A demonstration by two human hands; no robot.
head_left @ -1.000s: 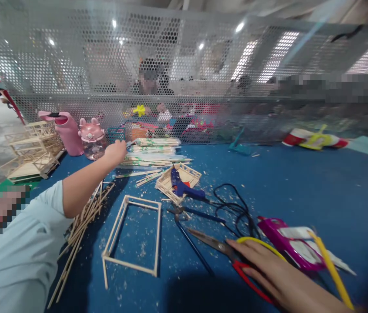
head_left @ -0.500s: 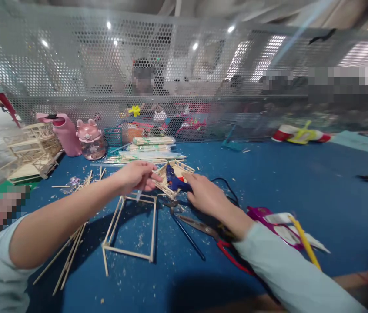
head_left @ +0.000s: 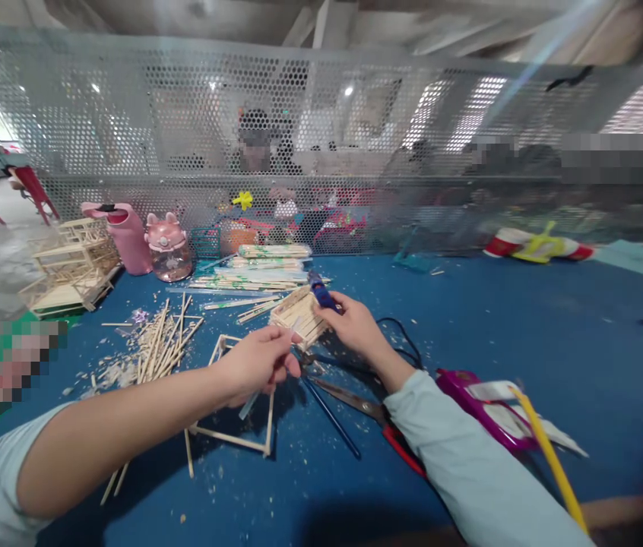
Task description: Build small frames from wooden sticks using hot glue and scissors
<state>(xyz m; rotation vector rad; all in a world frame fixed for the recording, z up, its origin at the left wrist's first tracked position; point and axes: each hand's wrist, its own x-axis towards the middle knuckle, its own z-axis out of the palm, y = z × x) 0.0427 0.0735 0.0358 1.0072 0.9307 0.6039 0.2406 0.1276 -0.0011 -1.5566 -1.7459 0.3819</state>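
My left hand [head_left: 258, 358] pinches a thin translucent stick, which looks like a glue stick [head_left: 248, 407]; one end points toward me below the fingers. A blue glue gun [head_left: 323, 292] is in my right hand [head_left: 354, 325], its front pointing up and away. Just beyond my left fingertips lies a small tray-like piece made of wooden sticks [head_left: 305, 317]. Under my left hand and wrist stands an open wooden stick frame [head_left: 233, 439], partly hidden. Blue-handled pliers [head_left: 333, 419] and red-handled scissors [head_left: 359, 401] lie below my right hand.
Loose sticks [head_left: 165, 342] and scraps lie on the left. Bundled sticks [head_left: 273, 262] sit before the perforated metal screen [head_left: 201, 129]. Pink bottle [head_left: 131, 243], clear cup [head_left: 170, 254] and stick model [head_left: 74, 270] stand back left. A purple-and-white object [head_left: 486, 410] lies right. People are beyond the screen.
My left hand has come nearer and lower, with the translucent stick. The glue gun has turned in my right hand and lifted off the stick piece. The view has shifted slightly.
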